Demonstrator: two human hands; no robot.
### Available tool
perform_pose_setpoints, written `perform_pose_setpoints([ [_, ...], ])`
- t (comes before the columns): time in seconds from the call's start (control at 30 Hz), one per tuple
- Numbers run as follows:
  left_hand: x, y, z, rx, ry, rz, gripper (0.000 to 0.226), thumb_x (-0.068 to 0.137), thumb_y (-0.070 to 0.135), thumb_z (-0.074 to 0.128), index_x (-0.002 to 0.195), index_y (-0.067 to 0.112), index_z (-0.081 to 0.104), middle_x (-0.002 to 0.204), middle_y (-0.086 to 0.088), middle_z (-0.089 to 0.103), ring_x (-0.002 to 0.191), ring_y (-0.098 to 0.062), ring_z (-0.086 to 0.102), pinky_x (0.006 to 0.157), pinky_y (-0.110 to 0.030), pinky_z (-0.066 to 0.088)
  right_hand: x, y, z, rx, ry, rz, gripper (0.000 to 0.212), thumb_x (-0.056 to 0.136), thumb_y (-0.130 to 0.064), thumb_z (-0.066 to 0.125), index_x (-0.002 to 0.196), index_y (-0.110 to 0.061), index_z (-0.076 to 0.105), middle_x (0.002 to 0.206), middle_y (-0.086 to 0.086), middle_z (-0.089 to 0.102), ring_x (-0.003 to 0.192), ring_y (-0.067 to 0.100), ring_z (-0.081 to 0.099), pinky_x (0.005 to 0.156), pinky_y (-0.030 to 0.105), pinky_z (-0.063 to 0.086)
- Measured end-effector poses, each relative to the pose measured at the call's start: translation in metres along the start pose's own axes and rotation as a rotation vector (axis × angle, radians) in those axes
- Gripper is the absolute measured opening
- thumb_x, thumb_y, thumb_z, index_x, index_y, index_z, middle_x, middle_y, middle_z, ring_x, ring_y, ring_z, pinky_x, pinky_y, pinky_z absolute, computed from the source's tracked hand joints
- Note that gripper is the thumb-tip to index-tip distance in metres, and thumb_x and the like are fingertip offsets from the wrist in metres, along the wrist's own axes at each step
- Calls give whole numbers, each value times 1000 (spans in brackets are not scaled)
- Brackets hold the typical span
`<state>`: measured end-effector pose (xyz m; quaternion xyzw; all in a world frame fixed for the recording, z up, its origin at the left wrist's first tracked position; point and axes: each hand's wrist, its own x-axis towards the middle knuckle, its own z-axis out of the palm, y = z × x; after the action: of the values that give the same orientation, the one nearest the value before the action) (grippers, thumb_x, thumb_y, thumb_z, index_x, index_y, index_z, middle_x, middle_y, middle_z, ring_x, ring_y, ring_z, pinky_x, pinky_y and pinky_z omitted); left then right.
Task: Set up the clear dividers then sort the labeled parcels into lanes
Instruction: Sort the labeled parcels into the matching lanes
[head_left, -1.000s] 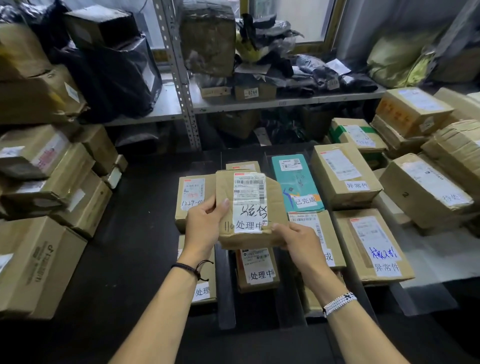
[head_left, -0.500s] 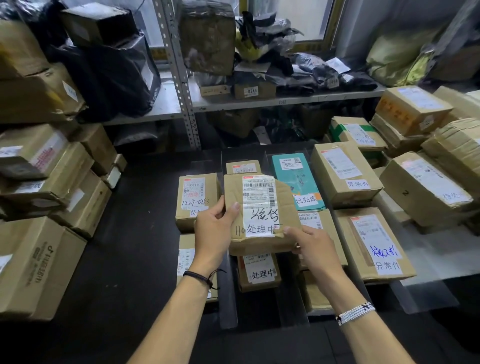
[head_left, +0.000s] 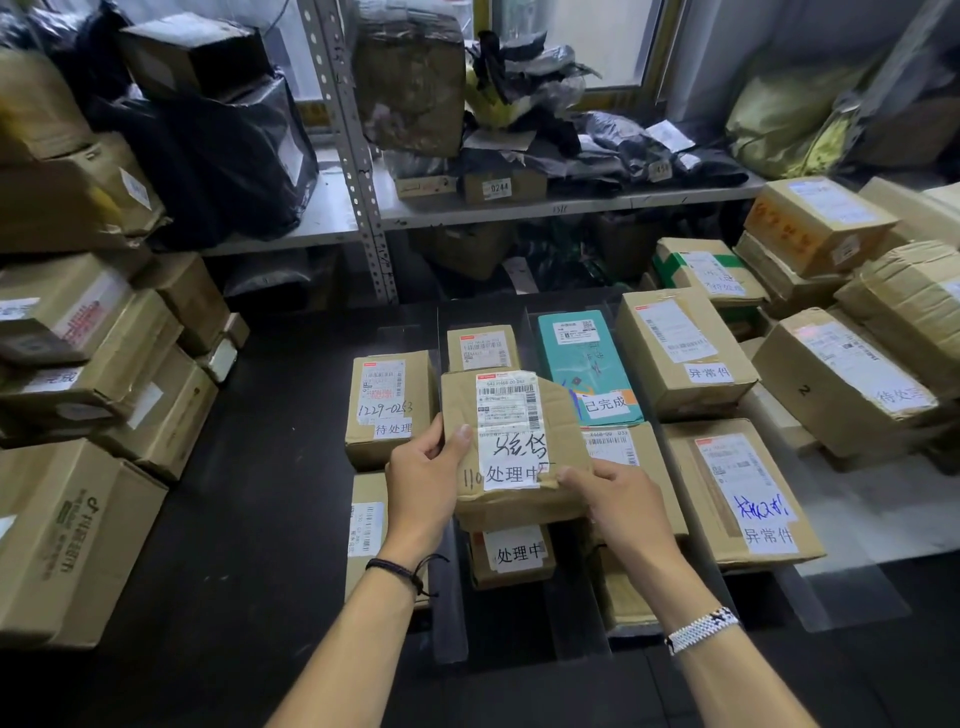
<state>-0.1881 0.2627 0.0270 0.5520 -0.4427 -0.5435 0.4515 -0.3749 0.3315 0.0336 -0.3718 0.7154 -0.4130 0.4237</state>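
Creased, flat cardboard parcel (head_left: 514, 415) with white label, clamped at lower corners: left hand (head_left: 423, 480) thumb on top, right hand (head_left: 618, 506) fingers curled round edge. Held over second lane between clear plastic dividers (head_left: 452, 613).

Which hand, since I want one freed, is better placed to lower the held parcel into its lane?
Left, probably: the left hand grips the parcel midway along its side, while the right hand holds only a near corner.

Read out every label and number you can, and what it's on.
"处理中": held parcel, parcel beneath it
"待处理": left box
"1229-02", ending unclear: left box
"已完成": teal parcel
"异常件": far right box, near right box
"0244": shelf box
Barcode print: unreadable
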Motion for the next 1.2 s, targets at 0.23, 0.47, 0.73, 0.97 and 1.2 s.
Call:
perform_pose_setpoints([
  [0.23, 3, -17, -3, 119, 106, 0, 23, 89, 37, 71, 73, 53, 72, 80, 7, 69, 78, -15, 61, 90, -52, 54, 6, 0, 10, -163, 74, -120, 25, 91, -32, 74, 114, -25, 78, 103, -15, 75, 101, -1, 63, 74, 15, 47],
  [0.47, 10, -18, -6, 90, 195, 29, 16, 90, 29, 73, 94, 45, 74, 77, 17, 70, 79, -10, 63, 82, -35, 55, 7, -6, 12, -173, 35, -133, 26, 91, -29, 75, 117, -26, 77, 100, -15, 76, 95, -6, 63, 73, 13, 48],
  [0.73, 13, -21, -5, 118, 244, 42, 48, 90, 28, 74, 133, 11, 63, 119, 1, 73, 112, -8, 67, 97, -36, 56, 3, -12, 12, -233, 50, -139, 27, 91, -34, 73, 117, -25, 77, 99, -13, 77, 97, 6, 67, 85, 35, 57],
  [0.97, 20, -20, -11, 106, 276, 23, 48, 87, 31, 77, 131, 12, 66, 124, 2, 71, 113, -10, 68, 95, -41, 57, 2, -14, 19, -199, 30, -138, 36, 92, -37, 73, 126, -25, 73, 107, -10, 77, 99, 7, 67, 86, 37, 59],
  [1.2, 18, -21, -5, 110, 261, -8, 51, 87, 25, 78, 133, 9, 63, 128, -4, 69, 115, -11, 67, 98, -38, 56, 13, -1, 18, -91, 11, -24, 23, 93, -24, 73, 115, -25, 78, 96, -18, 76, 95, 0, 67, 82, 26, 57],
])
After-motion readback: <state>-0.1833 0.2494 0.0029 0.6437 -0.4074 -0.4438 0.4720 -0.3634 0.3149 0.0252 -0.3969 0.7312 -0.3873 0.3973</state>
